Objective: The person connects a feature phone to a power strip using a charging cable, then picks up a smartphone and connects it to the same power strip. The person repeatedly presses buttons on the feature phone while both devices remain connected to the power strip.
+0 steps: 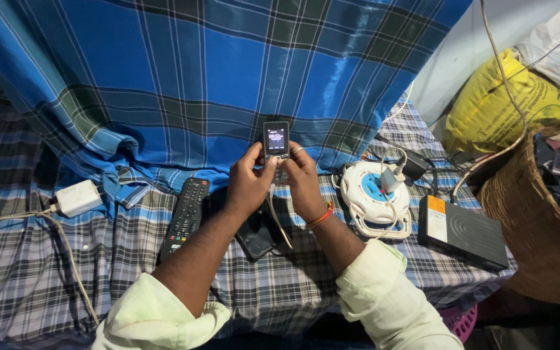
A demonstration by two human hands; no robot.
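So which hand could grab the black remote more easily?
Probably the left hand. The remote lies on the checked cloth just beside the left wrist, while the right hand sits on the far side of the small phone that both hands hold.

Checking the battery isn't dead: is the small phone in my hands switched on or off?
On. The small phone has a lit screen, held upright between the left hand and right hand.

A bed under a grey checked sheet (pixel 46 272) fills the dim room, blue plaid cloth (pixel 228 71) draped behind, a pale wall (pixel 468 52) at right.
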